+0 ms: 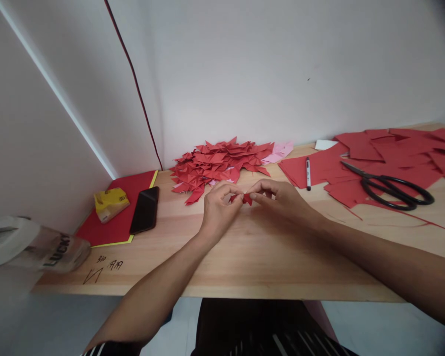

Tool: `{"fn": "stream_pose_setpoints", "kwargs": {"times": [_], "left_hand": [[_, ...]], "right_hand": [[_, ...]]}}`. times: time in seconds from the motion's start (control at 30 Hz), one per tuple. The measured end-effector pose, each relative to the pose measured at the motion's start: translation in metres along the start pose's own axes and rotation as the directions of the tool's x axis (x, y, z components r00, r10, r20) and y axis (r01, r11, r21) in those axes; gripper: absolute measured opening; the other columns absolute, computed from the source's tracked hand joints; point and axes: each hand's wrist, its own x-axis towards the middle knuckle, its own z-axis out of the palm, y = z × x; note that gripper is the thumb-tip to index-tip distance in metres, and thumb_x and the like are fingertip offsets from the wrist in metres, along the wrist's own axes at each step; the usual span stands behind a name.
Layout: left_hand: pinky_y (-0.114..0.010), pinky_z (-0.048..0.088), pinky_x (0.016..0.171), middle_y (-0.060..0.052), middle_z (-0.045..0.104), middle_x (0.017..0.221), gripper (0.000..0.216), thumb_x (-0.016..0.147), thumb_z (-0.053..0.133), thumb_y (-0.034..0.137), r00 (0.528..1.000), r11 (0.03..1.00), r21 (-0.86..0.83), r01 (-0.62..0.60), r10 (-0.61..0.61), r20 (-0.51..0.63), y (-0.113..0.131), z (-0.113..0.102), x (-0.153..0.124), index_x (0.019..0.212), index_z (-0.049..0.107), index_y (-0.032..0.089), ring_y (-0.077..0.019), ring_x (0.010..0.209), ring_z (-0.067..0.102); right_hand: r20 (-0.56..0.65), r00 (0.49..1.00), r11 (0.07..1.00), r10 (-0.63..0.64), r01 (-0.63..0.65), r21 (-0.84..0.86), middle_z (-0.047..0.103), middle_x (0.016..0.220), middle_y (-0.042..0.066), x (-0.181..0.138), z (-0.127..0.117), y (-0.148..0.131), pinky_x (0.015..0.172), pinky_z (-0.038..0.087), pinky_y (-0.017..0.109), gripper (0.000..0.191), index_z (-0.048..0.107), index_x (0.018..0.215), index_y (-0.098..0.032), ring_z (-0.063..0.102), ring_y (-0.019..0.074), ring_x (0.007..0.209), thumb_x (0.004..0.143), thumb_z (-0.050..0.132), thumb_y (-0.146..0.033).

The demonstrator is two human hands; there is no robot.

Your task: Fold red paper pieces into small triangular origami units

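Folded red paper piece [246, 199]: small, pinched between both hands above the middle of the wooden table [244, 257]. Left hand [219, 207]: fingertips closed on its left edge. Right hand [282, 198]: fingertips closed on its right edge. Pile of folded red pieces [218, 165]: just beyond. Black scissors [393, 188]: right, on red sheets [393, 148]. Marker [308, 173]: near those. Phone [145, 209]: left.
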Motion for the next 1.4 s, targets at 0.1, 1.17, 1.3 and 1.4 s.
{"fn": "stream_pose_setpoints", "kwargs": {"times": [0.1,1.17,1.3,1.4], "left_hand": [[-0.031,0.048,0.079,-0.001,0.067,0.079,0.014,0.077,0.062,0.007,0.999,0.999,-0.01,0.032,-0.032,0.007,0.0,0.0,0.0,0.07,0.066,0.019,-0.0161,0.082,0.062],[-0.023,0.039,0.061,0.0,0.061,0.069,0.018,0.089,0.058,0.028,0.961,0.965,-0.054,0.258,-0.25,0.123,-0.002,-0.002,-0.002,0.079,0.066,0.015,-0.0105,0.063,0.053],[-0.022,0.042,0.052,-0.005,0.068,0.074,0.03,0.088,0.058,0.041,0.861,0.829,-0.284,0.482,-0.387,0.331,-0.007,0.001,-0.003,0.086,0.067,0.013,-0.0101,0.054,0.056],[-0.022,0.047,0.054,-0.01,0.072,0.087,0.036,0.082,0.066,0.046,0.792,0.672,-0.426,0.605,-0.455,0.407,-0.007,0.002,-0.001,0.09,0.067,0.011,-0.0113,0.059,0.063]], "right_hand": [[0.018,0.998,0.997,0.068,-0.069,0.025,0.068,0.077,0.003,0.001,-0.002,0.0,0.059,0.037,0.028,0.019,0.067,0.073,-0.02,0.053,0.0151,0.066,0.081,0.06,-0.035],[-0.123,0.922,0.905,-0.366,0.322,-0.277,0.07,0.084,0.003,0.004,-0.002,0.015,0.066,0.043,0.029,0.01,0.066,0.086,-0.02,0.061,0.0161,0.074,0.091,0.057,-0.021],[-0.09,0.82,0.731,-0.566,0.448,-0.514,0.073,0.087,0.005,0.005,-0.003,0.019,0.073,0.041,0.033,0.017,0.066,0.084,-0.02,0.065,0.0197,0.082,0.095,0.054,-0.022],[-0.027,0.772,0.627,-0.635,0.495,-0.601,0.074,0.089,0.004,0.004,-0.001,0.021,0.072,0.038,0.033,0.019,0.065,0.083,-0.02,0.065,0.0181,0.081,0.095,0.053,-0.017]]}}
